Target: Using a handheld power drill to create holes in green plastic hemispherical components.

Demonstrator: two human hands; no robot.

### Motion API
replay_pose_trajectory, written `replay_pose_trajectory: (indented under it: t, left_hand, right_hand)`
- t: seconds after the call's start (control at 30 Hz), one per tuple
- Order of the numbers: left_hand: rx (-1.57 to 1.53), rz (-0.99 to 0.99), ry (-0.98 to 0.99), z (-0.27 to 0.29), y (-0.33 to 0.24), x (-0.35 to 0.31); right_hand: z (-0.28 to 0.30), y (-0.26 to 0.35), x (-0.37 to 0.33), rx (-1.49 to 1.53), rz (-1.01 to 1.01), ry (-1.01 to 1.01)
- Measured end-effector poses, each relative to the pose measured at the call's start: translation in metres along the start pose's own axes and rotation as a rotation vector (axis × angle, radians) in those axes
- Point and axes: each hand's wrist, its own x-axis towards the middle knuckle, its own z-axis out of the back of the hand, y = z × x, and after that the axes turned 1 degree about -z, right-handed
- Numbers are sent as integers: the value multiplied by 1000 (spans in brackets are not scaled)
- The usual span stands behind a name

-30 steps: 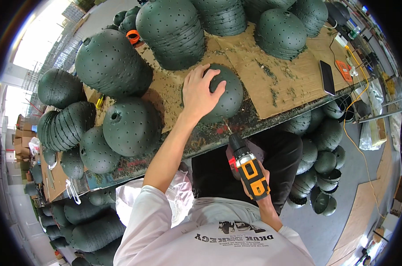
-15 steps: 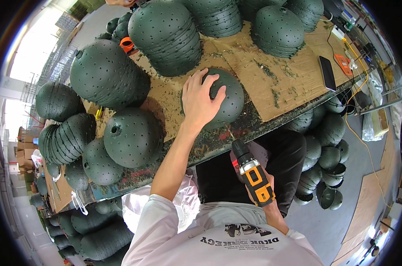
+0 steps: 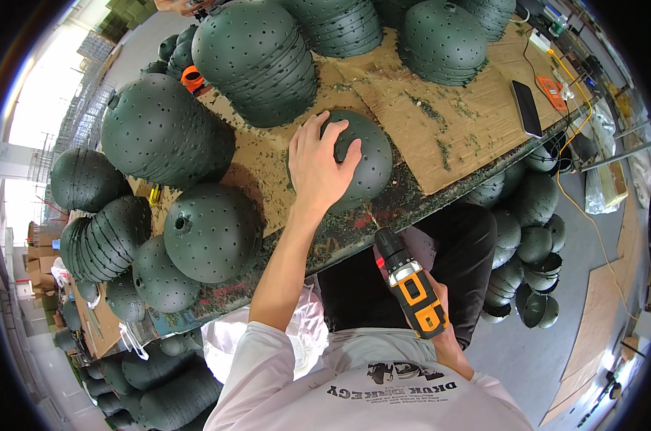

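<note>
**Left hand steadies a dome while the drill waits below the counter edge**

The left hand [image 3: 318, 169] lies spread, its grip wide over a dark green perforated plastic dome [image 3: 361, 161] at the near edge of the cardboard-covered counter [image 3: 455, 136]. The dome looks light, stiff and smooth, so likely to slide; pressing on its crown seems safest. The right hand [image 3: 440, 334] has its grip closed around a yellow-and-black cordless drill [image 3: 409, 284], bit aimed up at the dome. Stacked green domes [image 3: 257, 61] crowd beyond the left grip; a black phone [image 3: 527, 108] lies to its right.

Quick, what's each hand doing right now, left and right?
Left hand: open, palm and fingers spread flat on the dark green dome at the workbench edge.
Right hand: closed around the yellow and black cordless drill, bit pointing up toward the dome.
</note>
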Motion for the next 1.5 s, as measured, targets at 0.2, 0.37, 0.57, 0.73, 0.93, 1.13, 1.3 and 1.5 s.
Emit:
replay_pose_trajectory:
  t: [0.2,0.37,0.57,0.73,0.93,1.13,1.3,1.5]
  left_hand:
    - [-16,-1,4,-4,0,-3]
    - [-4,-15,-31,0,4,0]
    - [-3,-38,-35,-15,9,0]
    - [-15,-44,-16,-15,9,-1]
    - [2,-27,1,-14,9,-2]
    - [22,-31,8,-13,10,-3]
    - [17,-27,9,-14,10,-3]
    - [-4,-41,-11,-17,12,-1]
  right_hand:
    - [-2,-1,-4,5,8,0]
    - [-5,-2,-5,70,-109,9]
    - [-7,-5,-2,68,-98,-28]
    - [-9,-13,-4,-58,38,-28]
    - [-11,-15,-7,29,-63,-38]
    - [-11,-12,-4,20,-74,-43]
    - [-6,-7,-4,-85,-5,-16]
    - [-8,-5,-3,-93,-2,-35]
